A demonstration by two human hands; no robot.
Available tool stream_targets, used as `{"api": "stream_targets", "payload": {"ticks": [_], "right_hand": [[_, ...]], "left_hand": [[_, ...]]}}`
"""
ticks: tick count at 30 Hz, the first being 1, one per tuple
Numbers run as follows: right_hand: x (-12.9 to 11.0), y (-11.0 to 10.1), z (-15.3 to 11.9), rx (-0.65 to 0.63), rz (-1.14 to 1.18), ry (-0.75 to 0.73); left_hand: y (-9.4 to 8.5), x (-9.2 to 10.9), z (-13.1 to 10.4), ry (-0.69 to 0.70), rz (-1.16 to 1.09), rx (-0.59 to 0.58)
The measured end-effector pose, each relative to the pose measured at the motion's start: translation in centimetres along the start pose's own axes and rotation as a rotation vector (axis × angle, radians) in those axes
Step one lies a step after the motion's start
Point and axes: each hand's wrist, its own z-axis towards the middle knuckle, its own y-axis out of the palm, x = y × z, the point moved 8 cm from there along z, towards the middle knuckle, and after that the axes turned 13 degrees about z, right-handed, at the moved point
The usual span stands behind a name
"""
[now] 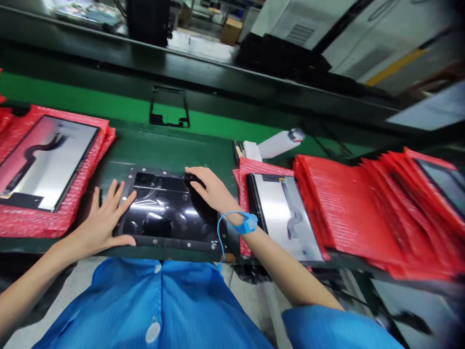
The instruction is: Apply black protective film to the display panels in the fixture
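A glossy black screen panel lies in a dark frame with small round metal dots along its border, close to the bench's front edge. Spread along the left end of this frame is my left hand, its fingers apart and the thumb at the lower left corner. My right hand reaches over the panel's upper right part, index finger and thumb stretched and apart near the top edge. Nothing shows in its grasp, though its other fingers are hidden. A blue strap with a thin cord circles my right wrist.
Left, a display panel with a ribbon cable rests on red bubble wrap. Right, more panels lie beside red bubble bags. Behind are a white bottle and a black frame on a green strip.
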Motion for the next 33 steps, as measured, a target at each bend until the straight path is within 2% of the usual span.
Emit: {"api": "stream_targets", "payload": {"ticks": [4,10,15,18,21,24,28,31,33], "right_hand": [[-0.3,1.6,0.9,-0.067,-0.090,-0.063],[-0.7,2.4,-0.8,-0.064,-0.257,-0.155],[-1.2,2.5,-0.6,-0.077,-0.195,-0.196],[-0.4,1.8,0.9,-0.076,-0.048,-0.106],[1.0,1.6,2.2,-0.143,0.096,0.040],[2.0,1.7,2.8,-0.209,0.271,0.173],[2.1,1.4,2.9,-0.291,0.502,0.333],[0.9,-0.4,3.3,-0.276,0.590,0.403],[-0.1,-2.4,4.1,-0.200,0.620,0.385]], "left_hand": [[-0.2,0.1,-0.1,-0.002,-0.044,-0.032],[-0.5,0.3,-0.1,0.000,-0.078,-0.062],[-0.9,0.5,0.0,-0.019,-0.078,-0.032],[-0.9,0.5,-0.1,-0.027,-0.125,-0.019],[-0.9,0.5,-0.2,-0.032,-0.184,0.006],[-0.9,0.5,-0.3,-0.043,-0.226,0.019],[-1.1,0.1,-0.7,-0.059,-0.295,0.008],[-1.8,0.4,-0.5,-0.057,-0.481,0.069],[-2.6,1.1,0.5,-0.099,-0.774,0.155]]}}
